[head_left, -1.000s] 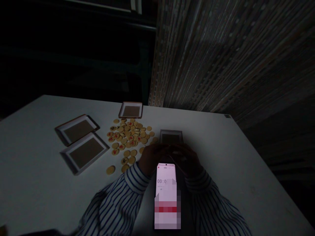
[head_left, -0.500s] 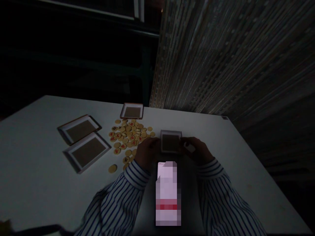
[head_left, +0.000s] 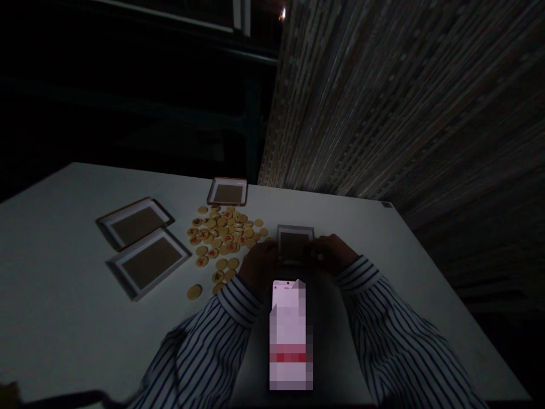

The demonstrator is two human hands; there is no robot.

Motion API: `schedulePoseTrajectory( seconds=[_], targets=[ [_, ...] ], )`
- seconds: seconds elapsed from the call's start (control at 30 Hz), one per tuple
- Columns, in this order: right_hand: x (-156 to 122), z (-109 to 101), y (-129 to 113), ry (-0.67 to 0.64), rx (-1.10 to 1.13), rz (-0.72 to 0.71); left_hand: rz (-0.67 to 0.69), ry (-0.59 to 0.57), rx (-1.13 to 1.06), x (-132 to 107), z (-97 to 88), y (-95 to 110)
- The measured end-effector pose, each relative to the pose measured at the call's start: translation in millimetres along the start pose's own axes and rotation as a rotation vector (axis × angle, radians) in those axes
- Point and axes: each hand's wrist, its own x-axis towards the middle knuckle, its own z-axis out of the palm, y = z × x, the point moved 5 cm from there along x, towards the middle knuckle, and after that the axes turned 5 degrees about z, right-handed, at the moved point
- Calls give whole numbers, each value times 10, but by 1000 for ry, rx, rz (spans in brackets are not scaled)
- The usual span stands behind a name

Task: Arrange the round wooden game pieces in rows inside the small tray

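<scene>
The scene is very dark. My left hand [head_left: 259,267] and my right hand [head_left: 330,253] sit on either side of a small square tray [head_left: 295,241] on the white table [head_left: 63,295], both touching or very near its near edge. Each hand's fingers look curled, but the dimness hides what they hold. A pile of round yellow game discs [head_left: 223,236], some with red marks, lies just left of my left hand. A lit phone [head_left: 289,332] stands upright between my striped sleeves.
Two larger rectangular trays [head_left: 134,221] [head_left: 149,261] lie at the left of the table. Another small tray [head_left: 227,192] sits behind the discs. A ribbed wall or curtain [head_left: 404,102] rises at the right, past the table's far edge.
My hands first met in front of the small tray, then spread to its sides. Now my right hand has drawn back in towards the tray's near right corner.
</scene>
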Motion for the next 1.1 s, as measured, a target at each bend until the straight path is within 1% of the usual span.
schedulePoseTrajectory(
  seconds=[0.1, 0.27, 0.37, 0.5, 0.57, 0.67, 0.73, 0.93, 1.1],
  targets=[
    [46, -14, -27, -29, -29, -19, 36, -57, 75, -4, 3, 23],
    [109, 26, -33, -87, -126, -11, 31, -87, 143, -15, -19, 31],
    [137, 78, -3, -92, -122, -18, 37, -109, 156, -16, -14, 39],
    [145, 117, 43, -76, -58, -41, 29, -102, 147, -9, -21, 49],
    [138, 122, 46, -89, -44, -54, 21, -102, 139, -4, -26, 51],
    [127, 111, 42, -117, -40, -50, 29, -96, 121, 1, -34, 60],
    [126, 89, 40, -113, -31, -42, 32, -87, 119, 0, -37, 59],
    [151, 68, 76, -126, -108, 12, 10, -115, 142, -16, 3, 24],
    [177, 94, 56, -180, -106, 28, 28, -89, 138, -20, -3, 26]
  ],
)
